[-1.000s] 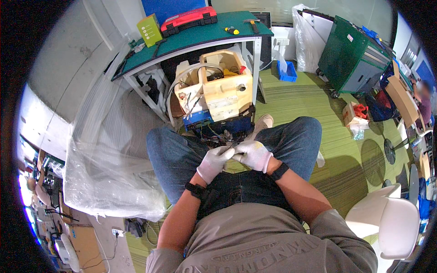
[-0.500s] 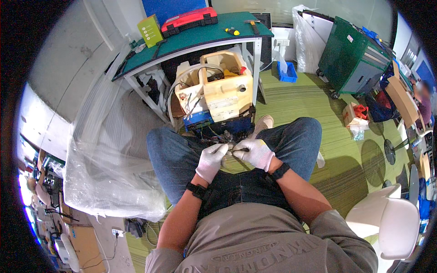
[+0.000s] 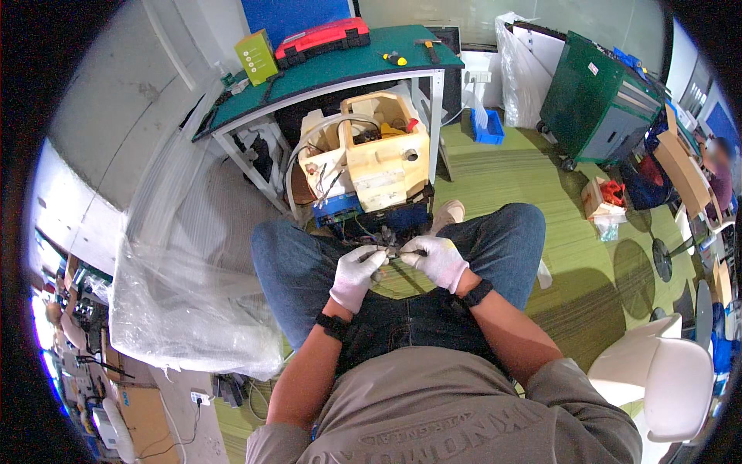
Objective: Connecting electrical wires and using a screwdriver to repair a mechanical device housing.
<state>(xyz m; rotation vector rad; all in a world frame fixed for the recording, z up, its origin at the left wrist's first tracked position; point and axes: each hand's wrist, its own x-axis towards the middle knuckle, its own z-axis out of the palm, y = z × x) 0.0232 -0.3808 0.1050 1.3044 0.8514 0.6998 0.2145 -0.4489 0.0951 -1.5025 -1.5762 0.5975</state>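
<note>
My left hand (image 3: 359, 274) and my right hand (image 3: 440, 263), both in white gloves, meet fingertip to fingertip between my knees. Each is closed in a pinch. A small part sits between the fingertips, too small and covered to name. Just beyond my hands stands a machine with a cream plastic tank body (image 3: 390, 170), open at the top, with a grey hose (image 3: 309, 139) looped along its left side. Under the tank is a blue box-like part (image 3: 337, 207), and loose wires and dark parts lie at the machine's near end, close to my fingers.
Behind the machine stands a green-topped workbench (image 3: 325, 73) with a red toolbox (image 3: 323, 40), a green box (image 3: 256, 57) and a hammer (image 3: 430, 51). Plastic wrap (image 3: 193, 309) lies at left. At right are a green tool cabinet (image 3: 599, 100), a white chair (image 3: 665, 371) and a blue bin (image 3: 487, 126).
My hands stay pinched together at nearly the same place, the fingertips shifting slightly. The whole view has moved a little.
</note>
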